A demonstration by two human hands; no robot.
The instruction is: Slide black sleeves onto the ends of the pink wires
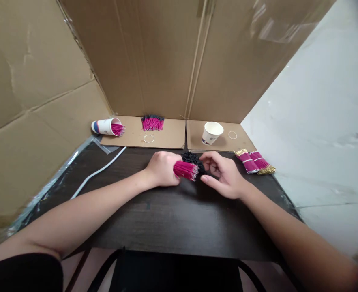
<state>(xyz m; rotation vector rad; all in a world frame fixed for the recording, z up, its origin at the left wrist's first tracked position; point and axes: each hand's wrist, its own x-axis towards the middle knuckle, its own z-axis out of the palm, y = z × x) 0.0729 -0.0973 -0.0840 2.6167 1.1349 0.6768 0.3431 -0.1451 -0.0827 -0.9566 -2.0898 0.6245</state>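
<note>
My left hand (164,168) is closed round a bundle of thin magenta wires (186,170), whose silvery tips point right. Just behind the bundle lies a heap of small black pieces (191,156), too small to make out; part of it is hidden by the wires. At the heap's right side is my right hand (224,174), thumb and fingers apart and curved, the fingertips close to the black pieces. Whether they touch the heap I cannot tell.
On cardboard at the back lie a tipped paper cup (104,126) with magenta wires, black-ended magenta wires (152,123), and rubber bands (148,138). An upright paper cup (211,134) stands right of centre. Banded magenta bundles (251,162) lie right; a white cable (95,173) runs left.
</note>
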